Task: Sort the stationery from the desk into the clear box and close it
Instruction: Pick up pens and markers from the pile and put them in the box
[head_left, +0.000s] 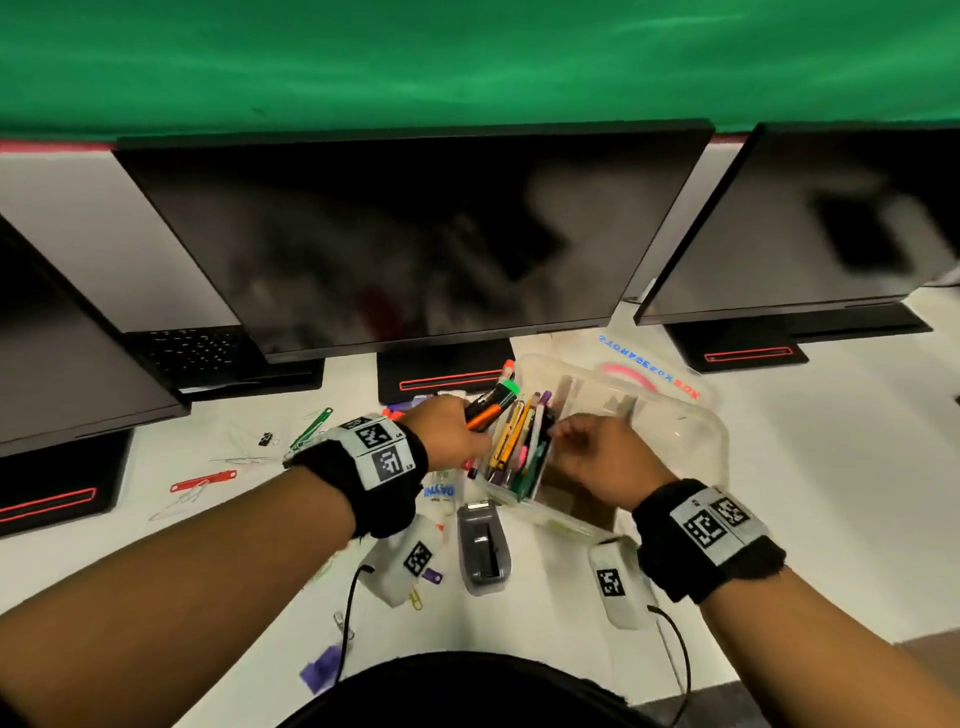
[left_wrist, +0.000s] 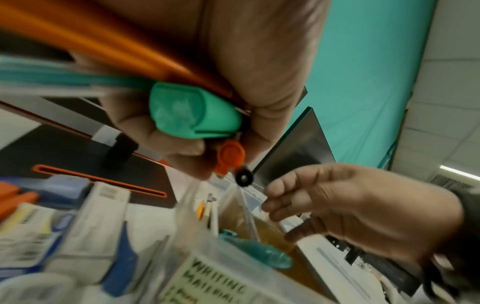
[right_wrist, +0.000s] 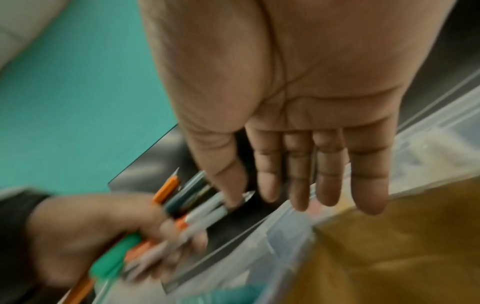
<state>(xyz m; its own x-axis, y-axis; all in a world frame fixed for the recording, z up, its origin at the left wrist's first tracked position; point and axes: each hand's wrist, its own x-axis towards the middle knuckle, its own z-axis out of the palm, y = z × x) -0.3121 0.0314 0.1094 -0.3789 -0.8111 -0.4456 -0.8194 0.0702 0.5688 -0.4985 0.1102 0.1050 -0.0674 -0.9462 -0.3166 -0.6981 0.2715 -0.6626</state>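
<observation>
From the head view, the left hand (head_left: 451, 434) grips a bundle of markers (head_left: 492, 410), orange barrel and green cap uppermost, angled toward the pen-filled compartment at the near-left end of the clear box (head_left: 691, 441); the right hand (head_left: 597, 454) reaches over that compartment with its fingers loosely extended, probably to steady the pens (head_left: 519, 447) so the bundle can slide in; paper clips (head_left: 311, 428), a red clip (head_left: 203, 480) and a grey stapler (head_left: 483, 545) lie loose on the surface (head_left: 831, 467), so sorting looks far from done.

From the left wrist, the fingers (left_wrist: 179, 144) curl tight round the green cap (left_wrist: 192, 115) and orange barrels; a label reading "WRITING" marks the compartment below.

From the right wrist, the palm is flat and the fingers (right_wrist: 330, 176) straight, holding nothing, the thumb touching the pen tips beside the box wall (right_wrist: 259, 236).
</observation>
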